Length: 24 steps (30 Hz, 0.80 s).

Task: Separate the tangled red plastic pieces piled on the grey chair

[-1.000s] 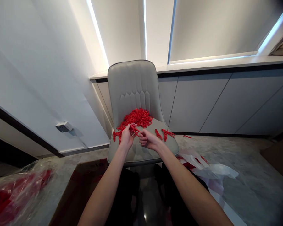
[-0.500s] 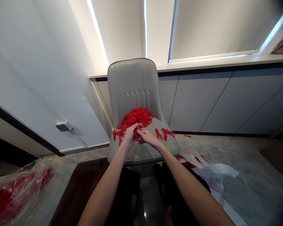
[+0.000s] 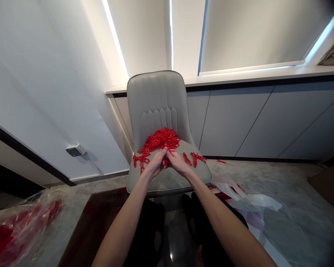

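Note:
My left hand (image 3: 157,163) and my right hand (image 3: 177,163) meet over the front of a grey padded chair seat (image 3: 167,181). Fingers of both are closed on a small bunch of thin red twisted pieces (image 3: 165,161), mostly hidden between them. What exactly these pieces are is too small to tell. Just beyond my hands lies a heap of similar red pieces (image 3: 163,138), against the backrest. A loose cluster (image 3: 141,160) spreads to the left of my left hand. To the right of my right hand are a few small red bundles (image 3: 195,158).
A cardboard box (image 3: 86,222) stands on the floor at left, near a clear plastic bag (image 3: 25,226) with red contents. White plastic (image 3: 256,202) lies right of the chair, and a red piece (image 3: 221,161) is on the floor. Grey cabinets (image 3: 239,118) run behind.
My hands have drawn closer together and shifted slightly right, and the fingers now cover more of the red pieces. The heap and side bundles look the same.

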Motion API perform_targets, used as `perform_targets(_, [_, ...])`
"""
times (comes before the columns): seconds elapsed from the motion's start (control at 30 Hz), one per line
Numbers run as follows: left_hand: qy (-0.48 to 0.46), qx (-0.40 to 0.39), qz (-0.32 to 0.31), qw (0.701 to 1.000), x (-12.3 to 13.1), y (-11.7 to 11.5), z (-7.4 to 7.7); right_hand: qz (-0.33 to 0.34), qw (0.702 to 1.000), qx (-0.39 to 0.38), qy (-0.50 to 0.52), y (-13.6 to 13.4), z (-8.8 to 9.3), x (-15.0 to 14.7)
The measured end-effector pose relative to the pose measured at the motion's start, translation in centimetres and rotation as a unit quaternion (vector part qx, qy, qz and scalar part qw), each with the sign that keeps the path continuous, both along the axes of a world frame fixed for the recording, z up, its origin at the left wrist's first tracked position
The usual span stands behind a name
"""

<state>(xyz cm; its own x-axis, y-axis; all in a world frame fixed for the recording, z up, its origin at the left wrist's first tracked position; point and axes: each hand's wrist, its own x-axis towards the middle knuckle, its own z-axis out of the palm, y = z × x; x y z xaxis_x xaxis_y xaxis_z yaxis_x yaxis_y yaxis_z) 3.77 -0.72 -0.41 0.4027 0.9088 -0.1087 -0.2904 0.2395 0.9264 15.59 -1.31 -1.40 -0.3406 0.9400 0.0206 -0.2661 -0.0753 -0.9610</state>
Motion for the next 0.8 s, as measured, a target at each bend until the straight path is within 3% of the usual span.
perform_targets(0.2, [0.025,-0.013,-0.007,1.0,-0.07,-0.4,-0.5,0.014,0.999,0.026,-0.039,-0.34,0.06,0.13])
perform_targets(0.47, [0.027,0.03,0.018,0.999,0.58,-0.12,-0.65,-0.061,0.996,0.034,-0.049,-0.02,-0.26,-0.18])
perform_targets(0.8, [0.016,0.052,-0.026,0.998,0.36,-0.57,-0.05,-0.08,0.992,0.073,-0.061,0.07,-0.68,-0.27])
